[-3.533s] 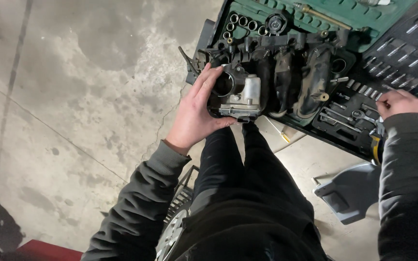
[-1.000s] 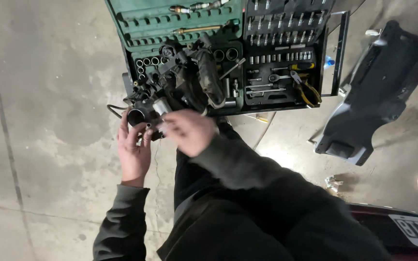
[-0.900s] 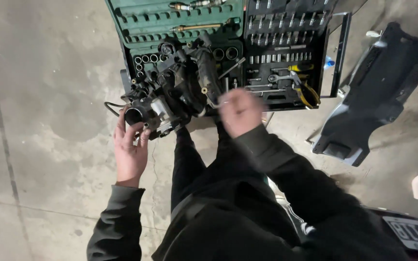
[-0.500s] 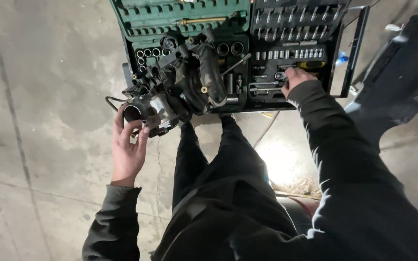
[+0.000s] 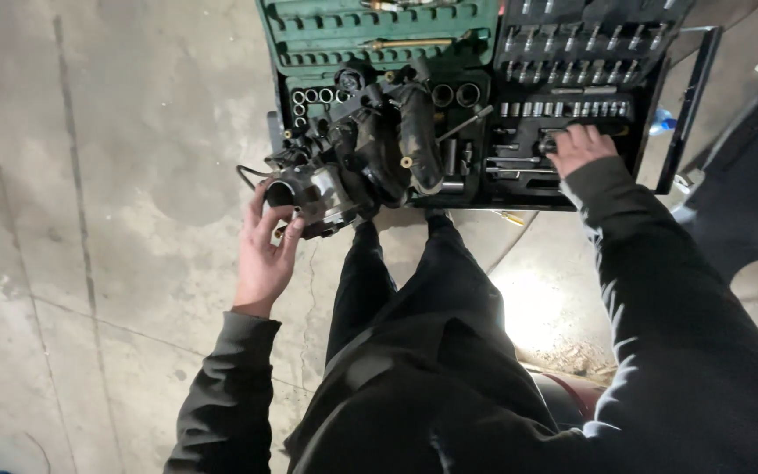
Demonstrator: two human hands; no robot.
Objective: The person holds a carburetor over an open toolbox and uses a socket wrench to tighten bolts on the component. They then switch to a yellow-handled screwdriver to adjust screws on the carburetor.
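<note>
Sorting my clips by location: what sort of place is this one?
Probably a garage or car workshop: bare concrete floor, an open socket set case, and a grimy engine part steadied by the left hand.

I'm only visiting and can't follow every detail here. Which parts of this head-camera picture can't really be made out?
- Right hand: its fingertips lie among tools in the socket case; whether they grip one is too small to tell.
- Left hand: its palm, against the metal engine part, is hidden by the hand's back.
- Socket case: its far end is cut off by the top edge.
- Dark panel: cut off by the right edge.
</note>
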